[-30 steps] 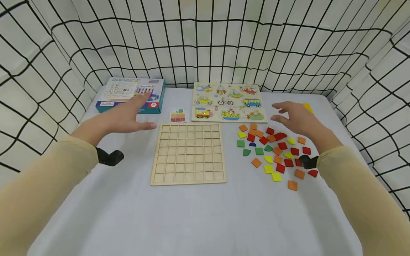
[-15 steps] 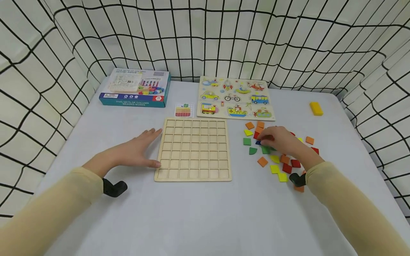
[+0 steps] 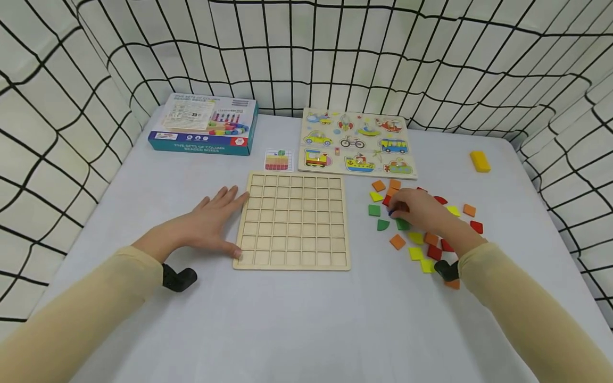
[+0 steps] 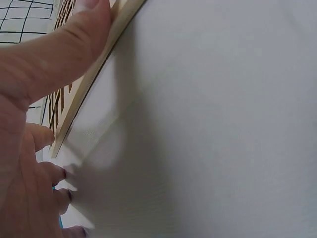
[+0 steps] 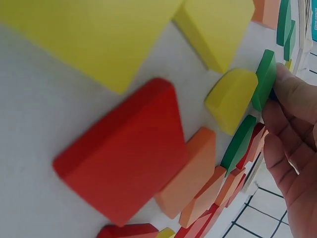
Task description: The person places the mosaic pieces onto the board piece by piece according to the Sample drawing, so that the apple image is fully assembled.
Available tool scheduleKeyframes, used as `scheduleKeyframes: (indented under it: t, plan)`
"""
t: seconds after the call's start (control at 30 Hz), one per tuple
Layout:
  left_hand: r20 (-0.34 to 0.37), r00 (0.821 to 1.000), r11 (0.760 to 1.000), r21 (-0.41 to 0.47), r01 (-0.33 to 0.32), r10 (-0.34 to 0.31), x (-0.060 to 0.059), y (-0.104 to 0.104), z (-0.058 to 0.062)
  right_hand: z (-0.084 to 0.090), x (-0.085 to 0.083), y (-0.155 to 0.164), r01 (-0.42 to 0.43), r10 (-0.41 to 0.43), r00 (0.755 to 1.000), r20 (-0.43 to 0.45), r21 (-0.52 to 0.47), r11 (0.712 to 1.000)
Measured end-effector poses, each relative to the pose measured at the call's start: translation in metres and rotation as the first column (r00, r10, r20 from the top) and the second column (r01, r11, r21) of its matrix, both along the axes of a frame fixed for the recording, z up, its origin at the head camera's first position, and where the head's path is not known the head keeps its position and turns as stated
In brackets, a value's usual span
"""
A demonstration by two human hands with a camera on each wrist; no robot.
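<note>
On the table [image 3: 292,330], the left hand [image 3: 206,222] lies spread, thumb and forefinger touching the left edge of the grid board [image 3: 292,267]; the right hand [image 3: 421,210], right of the board, now pinches the blue piece [image 3: 391,213], which half a second ago lay at its fingertips; that, I judge, leaves one piece in hand and none placed; coloured pieces [image 3: 415,254] lie loose around it; the board's cells show bare wood; just behind sits a picture card [image 3: 279,159]; farther back, the vehicle board [image 3: 335,166] carries its pictures; the box [image 3: 198,148] looks closed, contents hidden.
</note>
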State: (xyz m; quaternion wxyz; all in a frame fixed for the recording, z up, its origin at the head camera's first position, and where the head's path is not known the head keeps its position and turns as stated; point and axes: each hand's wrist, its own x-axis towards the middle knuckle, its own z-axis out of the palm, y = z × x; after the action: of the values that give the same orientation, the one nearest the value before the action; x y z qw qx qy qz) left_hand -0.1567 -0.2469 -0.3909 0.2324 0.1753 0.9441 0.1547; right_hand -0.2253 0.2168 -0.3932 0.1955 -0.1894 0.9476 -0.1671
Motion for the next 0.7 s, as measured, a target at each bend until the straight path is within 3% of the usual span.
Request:
scheduleKeyframes:
  t: [0.37,0.53,0.7]
  plan:
    - [-0.01,1.0,1.0,-0.019,0.007,-0.007,-0.014,-0.005,-0.003,0.009,-0.004,-0.013,-0.002,0.003,1.0,0.022,-0.019,1.0]
    - [-0.002,1.0,0.999,-0.037,0.01,-0.01,-0.02,-0.003,-0.002,0.016,-0.009,-0.039,-0.022,0.023,1.0,0.007,-0.101,0.995]
    - [0.014,1.0,0.999,-0.038,0.016,-0.015,-0.024,-0.001,-0.002,0.022,-0.012,-0.079,-0.021,0.032,0.998,0.045,-0.211,0.977]
